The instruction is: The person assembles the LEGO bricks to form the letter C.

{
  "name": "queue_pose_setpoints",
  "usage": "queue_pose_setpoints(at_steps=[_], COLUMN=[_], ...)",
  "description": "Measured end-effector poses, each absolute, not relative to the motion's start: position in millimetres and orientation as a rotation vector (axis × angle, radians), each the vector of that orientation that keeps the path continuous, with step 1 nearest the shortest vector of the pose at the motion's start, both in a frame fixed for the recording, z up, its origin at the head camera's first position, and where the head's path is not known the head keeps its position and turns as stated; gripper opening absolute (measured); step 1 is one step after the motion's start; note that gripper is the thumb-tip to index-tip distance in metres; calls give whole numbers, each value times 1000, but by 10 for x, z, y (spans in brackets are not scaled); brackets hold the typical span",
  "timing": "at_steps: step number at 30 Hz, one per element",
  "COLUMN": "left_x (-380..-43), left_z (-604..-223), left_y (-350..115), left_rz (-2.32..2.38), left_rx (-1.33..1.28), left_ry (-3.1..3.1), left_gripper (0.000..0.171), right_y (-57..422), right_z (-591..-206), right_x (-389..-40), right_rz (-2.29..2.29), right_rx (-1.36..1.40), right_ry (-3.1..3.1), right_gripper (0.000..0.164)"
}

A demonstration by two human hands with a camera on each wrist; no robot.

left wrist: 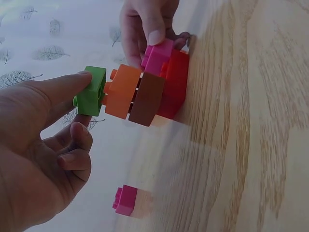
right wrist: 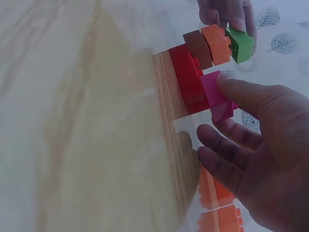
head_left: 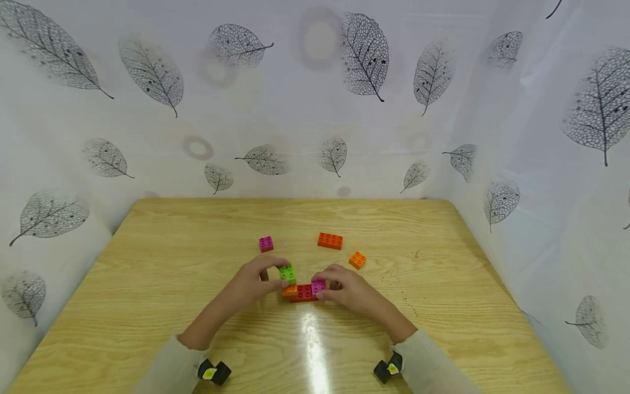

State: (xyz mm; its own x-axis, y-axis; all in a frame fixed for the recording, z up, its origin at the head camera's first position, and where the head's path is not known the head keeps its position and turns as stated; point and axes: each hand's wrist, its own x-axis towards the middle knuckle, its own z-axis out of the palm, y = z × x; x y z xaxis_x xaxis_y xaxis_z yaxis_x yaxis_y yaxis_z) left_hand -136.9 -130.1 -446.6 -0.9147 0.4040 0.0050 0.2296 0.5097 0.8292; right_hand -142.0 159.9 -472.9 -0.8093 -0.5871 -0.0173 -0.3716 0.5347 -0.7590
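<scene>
My left hand (head_left: pixel 255 278) pinches a green toy brick (left wrist: pixel 91 92) between thumb and fingers. Tilted, that brick sits right at the studs of an orange brick (left wrist: pixel 123 92); whether it is pressed on, I cannot tell. Below the orange one is a brown brick (left wrist: pixel 146 100), on one end of a long red brick (right wrist: pixel 187 79) lying on the table. At the red brick's other end, a pink brick (right wrist: pixel 217 94) is pinched by my right hand (head_left: pixel 348 289). The pink brick touches the red one and looks slightly tilted in the right wrist view.
Behind the hands on the wooden table (head_left: pixel 197 230) lie a loose pink brick (head_left: pixel 266 243), a long red-orange brick (head_left: pixel 330 241) and a small orange brick (head_left: pixel 357 260). A leaf-patterned white curtain (head_left: pixel 295 109) hangs along the back and sides.
</scene>
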Motion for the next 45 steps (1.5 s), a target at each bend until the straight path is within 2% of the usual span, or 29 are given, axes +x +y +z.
queue_pose_setpoints(at_steps=[45], left_x=[-1226], left_z=[-4437], left_y=[-1233], left_rz=[1149], left_rx=[593], left_ry=[2748], left_gripper=[35], right_y=[1601], right_z=[-4744], right_x=[-1428], right_rz=[-1148], right_rx=[-745], right_ry=[2501], right_gripper=[39])
